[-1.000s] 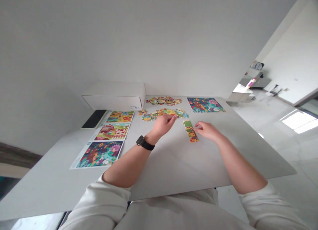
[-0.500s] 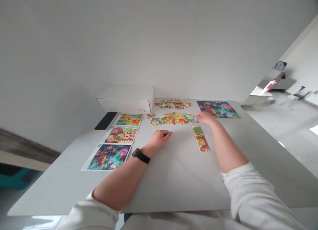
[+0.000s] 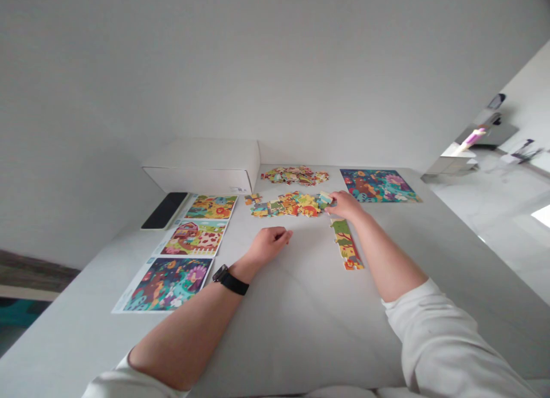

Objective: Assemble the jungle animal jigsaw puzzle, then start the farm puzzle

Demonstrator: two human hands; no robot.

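Observation:
My right hand (image 3: 347,206) is at the right end of a pile of loose jigsaw pieces (image 3: 296,204), its fingers closed on a pale blue puzzle piece (image 3: 326,197). Just below that hand lies a joined strip of puzzle pieces (image 3: 346,243) showing green, yellow and red. My left hand (image 3: 270,243) rests on the table in a loose fist, in front of the pile, and nothing shows in it. A black watch is on that wrist.
A second heap of puzzle pieces (image 3: 295,175) lies behind. A dark, colourful picture sheet (image 3: 380,186) is at the back right. Printed pictures (image 3: 195,237) line the left, beside a phone (image 3: 164,211) and a white box (image 3: 201,163). A wall stands behind the table.
My right hand has moved left onto the pale blue piece at the pile's end. My left hand keeps its loose fist on the table. The whole view has shifted slightly.

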